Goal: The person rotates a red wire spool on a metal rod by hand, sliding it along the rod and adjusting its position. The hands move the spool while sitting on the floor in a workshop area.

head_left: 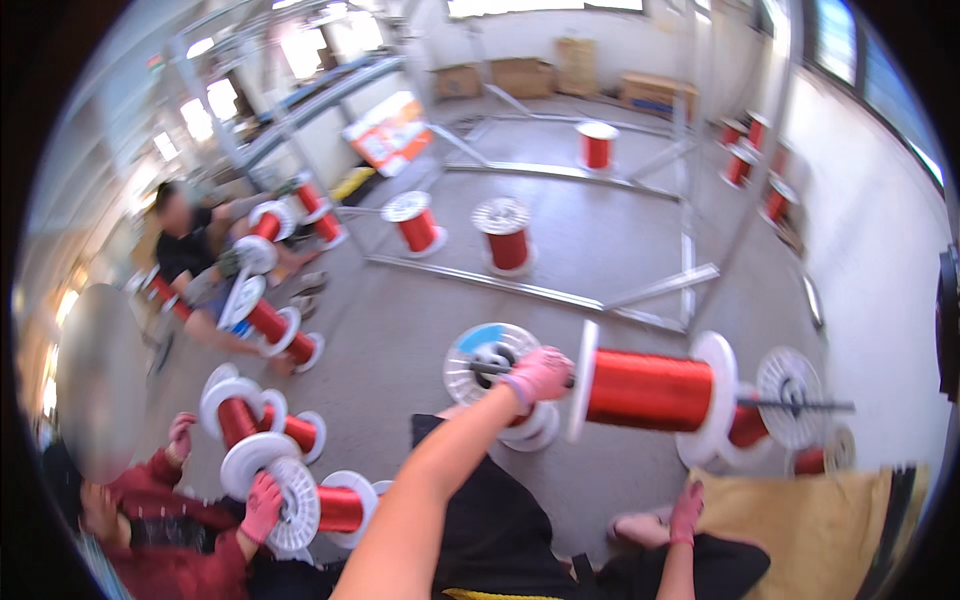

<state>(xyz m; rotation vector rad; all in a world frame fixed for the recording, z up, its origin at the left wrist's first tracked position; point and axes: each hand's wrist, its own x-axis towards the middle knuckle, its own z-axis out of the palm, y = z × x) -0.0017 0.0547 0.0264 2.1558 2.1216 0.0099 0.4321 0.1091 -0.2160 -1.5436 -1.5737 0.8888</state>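
My left hand (540,375), in a pink glove, is closed around a dark rod (820,406). The rod appears to run through a large spool of red wire (650,390) with white end discs, which lies on its side just right of the hand. A white disc with a blue patch (480,340) shows behind the rod's left end. Lower down, my right hand (687,512), also pink-gloved, is beside the edge of a tan sheet (800,520); its fingers are blurred, and whether they grip the sheet is unclear.
More red spools (505,240) stand around a metal frame (520,290) on the grey floor. At left, a pink-gloved co-worker (265,505) handles a spool; another person (190,250) sits among spools beyond. A white wall (860,260) bounds the right. Cardboard boxes (520,75) line the back.
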